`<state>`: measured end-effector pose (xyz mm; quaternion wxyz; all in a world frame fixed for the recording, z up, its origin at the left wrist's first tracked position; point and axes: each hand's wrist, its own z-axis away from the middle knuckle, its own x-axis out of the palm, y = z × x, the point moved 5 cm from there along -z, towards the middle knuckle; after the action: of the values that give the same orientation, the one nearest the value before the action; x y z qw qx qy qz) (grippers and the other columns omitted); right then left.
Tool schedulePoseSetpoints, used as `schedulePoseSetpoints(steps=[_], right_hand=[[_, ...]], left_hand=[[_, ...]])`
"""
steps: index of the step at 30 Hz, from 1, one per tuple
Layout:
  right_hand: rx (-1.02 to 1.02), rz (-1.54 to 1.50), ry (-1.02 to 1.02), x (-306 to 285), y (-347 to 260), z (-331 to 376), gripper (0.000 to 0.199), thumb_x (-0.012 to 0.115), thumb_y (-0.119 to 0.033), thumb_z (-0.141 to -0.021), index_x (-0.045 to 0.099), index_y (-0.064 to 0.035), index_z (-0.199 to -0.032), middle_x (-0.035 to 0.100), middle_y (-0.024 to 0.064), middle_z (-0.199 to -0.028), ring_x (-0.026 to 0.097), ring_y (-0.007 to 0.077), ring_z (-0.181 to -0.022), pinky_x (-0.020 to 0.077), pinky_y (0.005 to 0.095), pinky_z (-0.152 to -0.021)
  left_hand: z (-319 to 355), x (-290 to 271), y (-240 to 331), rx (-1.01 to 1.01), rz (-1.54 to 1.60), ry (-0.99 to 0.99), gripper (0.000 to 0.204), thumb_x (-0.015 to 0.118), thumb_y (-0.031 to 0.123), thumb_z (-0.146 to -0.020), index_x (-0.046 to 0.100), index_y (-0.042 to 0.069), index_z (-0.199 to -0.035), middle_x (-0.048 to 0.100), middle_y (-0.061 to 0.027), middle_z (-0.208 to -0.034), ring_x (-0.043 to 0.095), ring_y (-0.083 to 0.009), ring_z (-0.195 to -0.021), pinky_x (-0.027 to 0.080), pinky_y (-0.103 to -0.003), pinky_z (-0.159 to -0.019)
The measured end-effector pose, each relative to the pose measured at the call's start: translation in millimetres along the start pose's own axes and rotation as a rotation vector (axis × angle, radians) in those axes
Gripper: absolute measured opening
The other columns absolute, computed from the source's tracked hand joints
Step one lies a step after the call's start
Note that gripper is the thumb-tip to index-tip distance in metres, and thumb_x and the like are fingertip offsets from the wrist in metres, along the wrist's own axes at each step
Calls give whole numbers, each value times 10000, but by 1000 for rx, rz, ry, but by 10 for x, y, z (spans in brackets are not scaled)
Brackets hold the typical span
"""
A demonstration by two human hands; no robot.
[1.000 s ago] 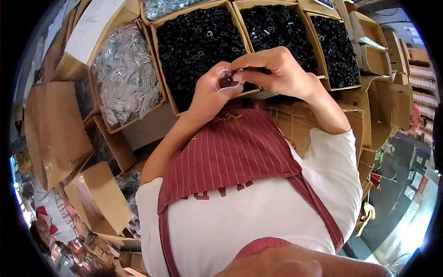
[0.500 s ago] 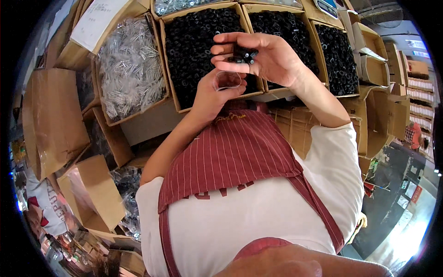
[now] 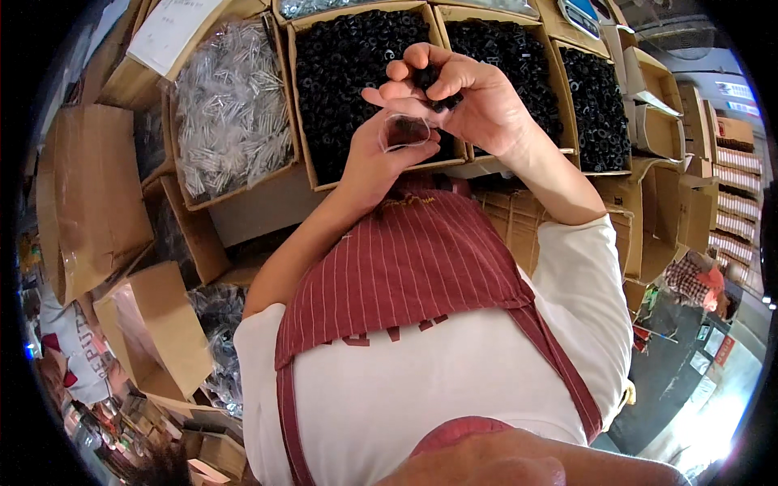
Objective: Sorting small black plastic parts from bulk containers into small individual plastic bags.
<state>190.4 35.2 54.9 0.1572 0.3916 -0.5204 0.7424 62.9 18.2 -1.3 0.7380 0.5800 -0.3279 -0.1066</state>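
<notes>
My left hand (image 3: 374, 158) is closed around a small clear plastic bag (image 3: 397, 145) and keeps its mouth spread. Right above it is my right hand (image 3: 478, 101), its fingers curled over several small black parts (image 3: 425, 78); their exact kind is too small to tell. The fingertips of the right hand are close to the bag's mouth. Both hands hover over the front of a cardboard box (image 3: 312, 154) filled with small black ring-like parts (image 3: 344, 73). What lies inside the bag is hard to make out.
To the left stands a box of clear bags with slim metal pieces (image 3: 235, 113). More black parts (image 3: 502, 49) fill boxes on the right. A scale (image 3: 579, 18) sits at the back right, a white paper (image 3: 173, 34) at the back left. Cardboard boxes (image 3: 93, 194) flank me; another person (image 3: 697, 283) is far right.
The fingers of my right hand have curled in over the black parts, and its palm has turned toward the bag. My left hand stays nearly in place. The person far right has shifted.
</notes>
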Motion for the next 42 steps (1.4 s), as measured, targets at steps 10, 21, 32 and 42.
schedulePoseSetpoints(steps=[10,21,32,42], right_hand=[[-39,-182,28,56,1,-27,248,474,-51,-990,548,-2,-1222,601,175,-1268,593,390,-1208,467,467,-1065],[-55,-158,168,-10,-215,-21,318,456,-148,-1034,531,56,-1267,596,179,-1266,612,288,-1142,514,405,-1030],[-44,-255,64,-45,-327,80,351,473,-90,-986,513,64,-1300,593,172,-1266,604,263,-1051,543,353,-885],[77,334,-126,123,-178,13,571,433,20,-840,435,112,-1403,538,242,-1368,614,261,-1182,556,349,-970]], left_hand=[[-3,-73,-27,3,-96,-13,336,711,33,-860,601,-5,-1175,676,-78,-1047,637,-154,-1015,502,-311,-907],[-63,-147,153,-242,839,-288,496,589,227,-942,485,-30,-1353,586,-176,-1303,539,-333,-1253,390,-574,-1113],[-12,-94,265,-249,890,-427,597,481,348,-983,378,-30,-1433,431,-265,-1441,454,-374,-1333,309,-689,-1108],[6,-62,199,-246,176,-253,410,663,73,-822,593,-33,-1212,665,-136,-1115,639,-244,-1095,486,-390,-1018]])
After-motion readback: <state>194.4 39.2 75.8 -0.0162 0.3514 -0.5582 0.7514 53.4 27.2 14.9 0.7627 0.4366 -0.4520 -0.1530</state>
